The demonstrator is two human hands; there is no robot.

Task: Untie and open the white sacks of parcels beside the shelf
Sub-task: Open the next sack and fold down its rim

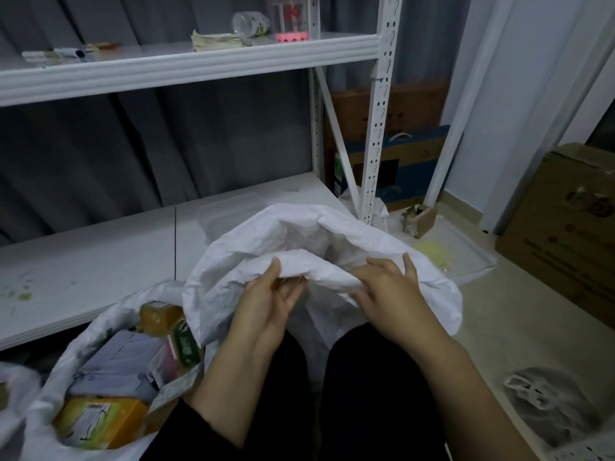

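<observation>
A person is sitting on the floor in front of a white metal shelf [186,63], and a white sack [332,247] is standing between the dark-clad knees, just off the shelf's lower board. The left hand [266,301] is pinching the near edge of the sack's mouth, thumb on top of the woven cloth and fingers curled under it. The right hand [389,287] is gripping the same rim a little further along, thumb raised over the fold and fingers [361,299] pressing into the crumpled fabric. The mouth is gaping between and beyond the two hands (what lies inside is too shadowed to tell). To the left, touching the first sack, a second white sack [100,331] is lying open, showing a yellow box [100,424], a grey parcel [116,367] and a green packet [186,347]. Cardboard boxes [562,234] are standing on the right by the wall.
</observation>
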